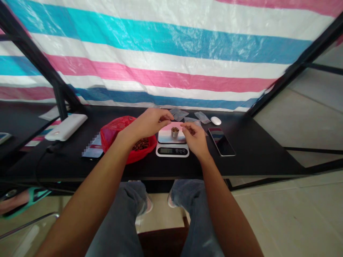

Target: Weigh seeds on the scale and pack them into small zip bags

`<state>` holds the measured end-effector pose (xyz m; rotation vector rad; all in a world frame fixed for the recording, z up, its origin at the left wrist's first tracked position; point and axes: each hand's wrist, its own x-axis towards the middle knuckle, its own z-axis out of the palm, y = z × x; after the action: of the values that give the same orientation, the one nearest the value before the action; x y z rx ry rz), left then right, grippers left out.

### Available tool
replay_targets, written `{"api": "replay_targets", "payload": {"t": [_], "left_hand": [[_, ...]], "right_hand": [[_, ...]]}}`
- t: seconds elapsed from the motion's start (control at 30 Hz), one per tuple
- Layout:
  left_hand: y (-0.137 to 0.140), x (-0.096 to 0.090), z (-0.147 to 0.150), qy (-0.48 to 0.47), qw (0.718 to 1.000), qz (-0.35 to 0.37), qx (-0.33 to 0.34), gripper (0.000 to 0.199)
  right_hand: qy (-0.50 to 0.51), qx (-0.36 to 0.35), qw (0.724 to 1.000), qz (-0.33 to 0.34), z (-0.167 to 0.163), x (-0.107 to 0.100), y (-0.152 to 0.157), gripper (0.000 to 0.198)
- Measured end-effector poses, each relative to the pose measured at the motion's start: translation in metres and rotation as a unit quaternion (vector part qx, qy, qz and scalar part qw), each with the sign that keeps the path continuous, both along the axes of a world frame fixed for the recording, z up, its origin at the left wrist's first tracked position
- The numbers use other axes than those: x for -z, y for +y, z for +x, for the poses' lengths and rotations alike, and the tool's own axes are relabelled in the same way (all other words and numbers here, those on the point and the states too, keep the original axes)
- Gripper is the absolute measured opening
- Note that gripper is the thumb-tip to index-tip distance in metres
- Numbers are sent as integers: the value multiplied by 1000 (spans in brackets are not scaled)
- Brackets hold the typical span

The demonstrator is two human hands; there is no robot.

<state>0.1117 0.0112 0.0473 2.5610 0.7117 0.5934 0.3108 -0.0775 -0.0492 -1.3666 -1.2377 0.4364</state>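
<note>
A small metal cup (175, 134) filled with brown beans stands on the plate of a digital scale (163, 137). My left hand (152, 123) hovers at the scale's upper left, thumb and fingers a little apart and nothing visible between them. On the other side of the cup, my right hand (197, 138) is at the plate's right edge. Its fingers are curved and slightly parted, close to the cup; I see nothing held. Beneath my left wrist sits an open red plastic bag (115, 126) with dark brown beans (141, 144) inside, partly hidden by my forearm.
Clear plastic bags (179, 114) lie behind the scale. Right of it are a white oval object (215, 121) and a smartphone (222, 142). At left are a white power strip or box (66, 127) with a cable and a bluish packet (93, 148). A striped tarp (166, 60) hangs behind the black table (257, 146).
</note>
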Motion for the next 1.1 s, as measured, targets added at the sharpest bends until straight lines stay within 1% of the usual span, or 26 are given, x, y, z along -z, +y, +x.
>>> {"api": "replay_targets", "payload": {"t": [0.07, 0.13, 0.2, 0.27, 0.33, 0.43, 0.53, 0.67, 0.77, 0.87, 0.93, 1.1], "left_hand": [[-3, -6, -21, 84, 996, -11, -19, 30], [-4, -7, -43, 187, 982, -29, -25, 29], [-2, -3, -62, 251, 965, -39, -62, 29], [0, 7, -74, 291, 952, -49, -86, 31], [3, 18, -80, 295, 950, -52, -92, 35], [5, 29, -80, 259, 962, -25, -87, 40], [8, 34, -79, 226, 971, 1, -83, 41], [10, 39, -76, 257, 964, -7, -61, 50], [9, 42, -71, 271, 962, 3, -47, 41], [10, 43, -67, 277, 959, -6, -62, 34], [11, 43, -66, 279, 958, -13, -67, 31], [14, 39, -69, 286, 955, 9, -76, 32]], "right_hand": [[-46, -6, 999, 11, -1, 0, -2, 23], [-84, -10, 996, 18, -2, -1, -3, 23], [-101, -11, 995, 17, -2, -1, -4, 22], [-106, -11, 994, 15, -2, -2, -4, 20], [-102, -4, 995, 20, -2, -2, -4, 19], [-87, 20, 996, 33, -1, -2, -5, 18], [-71, 35, 996, 34, -1, -2, -6, 18], [-60, 35, 997, 29, -1, -2, -7, 19], [-62, 33, 997, 27, 0, -1, -6, 20], [-58, 28, 997, 32, 1, 1, -6, 21], [-55, 26, 998, 34, 2, 3, -6, 21], [-44, 21, 999, 24, 4, 5, -6, 19]]}}
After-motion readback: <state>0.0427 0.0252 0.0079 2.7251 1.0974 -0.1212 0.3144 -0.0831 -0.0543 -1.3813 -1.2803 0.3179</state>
